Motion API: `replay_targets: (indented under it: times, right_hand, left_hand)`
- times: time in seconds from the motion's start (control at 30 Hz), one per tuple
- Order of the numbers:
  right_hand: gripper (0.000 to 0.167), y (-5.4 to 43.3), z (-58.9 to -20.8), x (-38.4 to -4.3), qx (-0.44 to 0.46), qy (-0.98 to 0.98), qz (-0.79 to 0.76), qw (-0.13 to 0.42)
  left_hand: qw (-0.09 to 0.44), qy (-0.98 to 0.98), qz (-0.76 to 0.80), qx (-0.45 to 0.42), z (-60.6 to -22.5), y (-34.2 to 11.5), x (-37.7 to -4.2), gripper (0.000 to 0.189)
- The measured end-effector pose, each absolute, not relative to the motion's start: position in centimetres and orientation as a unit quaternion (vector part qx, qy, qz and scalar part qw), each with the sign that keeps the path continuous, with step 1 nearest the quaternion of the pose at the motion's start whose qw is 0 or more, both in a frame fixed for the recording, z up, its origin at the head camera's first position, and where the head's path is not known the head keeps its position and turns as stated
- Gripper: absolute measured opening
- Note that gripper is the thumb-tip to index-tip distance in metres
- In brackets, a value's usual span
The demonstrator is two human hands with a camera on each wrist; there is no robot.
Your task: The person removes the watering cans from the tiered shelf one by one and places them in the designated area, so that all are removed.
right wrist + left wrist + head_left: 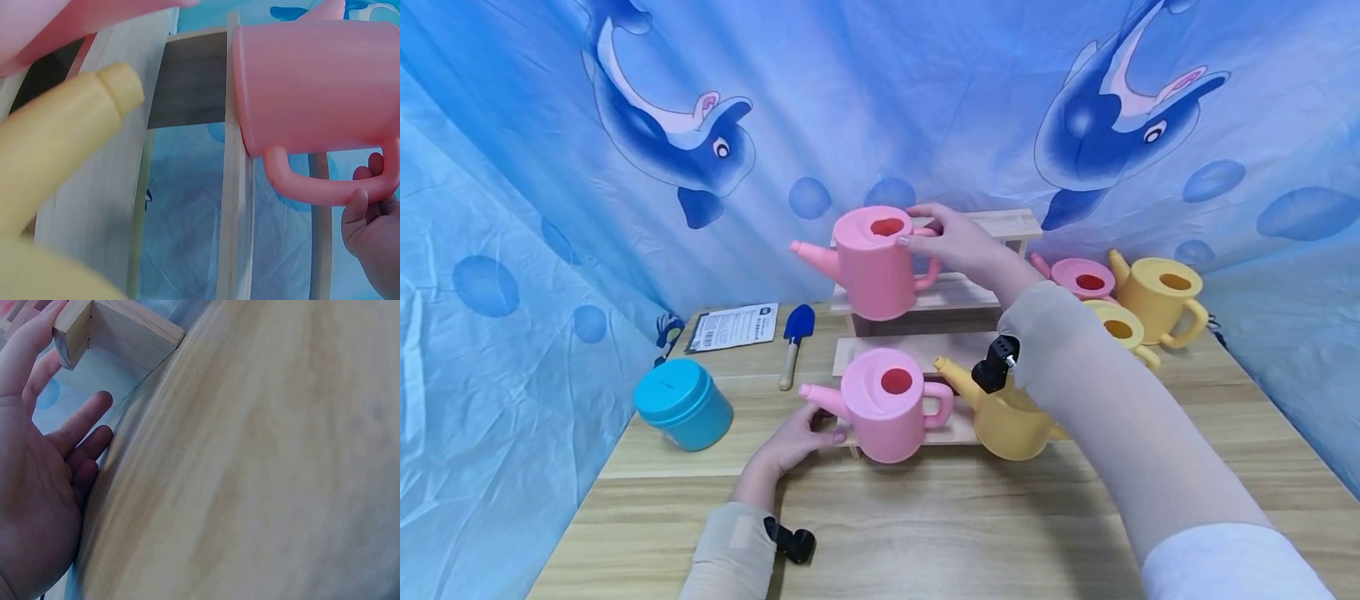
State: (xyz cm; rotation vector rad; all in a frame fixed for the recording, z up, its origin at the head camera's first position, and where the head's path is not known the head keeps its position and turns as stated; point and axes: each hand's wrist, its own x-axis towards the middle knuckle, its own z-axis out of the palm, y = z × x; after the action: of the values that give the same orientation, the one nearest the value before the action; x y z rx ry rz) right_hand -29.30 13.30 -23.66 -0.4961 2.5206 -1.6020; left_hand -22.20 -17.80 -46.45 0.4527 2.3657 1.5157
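Note:
My right hand [966, 246] pinches the top of the handle of a pink watering can [876, 275]. That can is upright, spout to the left, at the left side of a wooden tiered stand [850, 354]; in the right wrist view its base meets a shelf board [232, 187]. On the lowest tier stand a second pink watering can [887, 429] and a yellow watering can [1011, 425], partly hidden by my right arm. My left hand [793, 437] grips the left end of the lowest board [75, 331] between thumb and index finger, the other fingers loosely bent.
To the left are a turquoise lidded tub [688, 408], a blue trowel [797, 329] and a printed packet [733, 327]. Behind my right arm stand another pink can [1078, 271] and two yellow cans, one tall in view [1153, 304]. A blue dolphin curtain [880, 100] hangs behind the table.

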Motion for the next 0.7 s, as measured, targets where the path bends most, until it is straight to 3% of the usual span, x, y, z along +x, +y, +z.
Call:
replay_targets:
  times: [0.47,0.7]
  right_hand:
    - [0.059,16.7,-23.9,-29.3,-0.137,0.845,-0.516,0.02]
    - [0.063,16.8,-24.0,-29.2,-0.157,0.829,-0.534,0.046]
  left_hand:
    - [0.145,0.824,0.525,0.155,-46.8,-17.9,-22.5,0.067]
    - [0.145,0.822,0.527,0.159,-47.0,-17.9,-22.5,0.065]
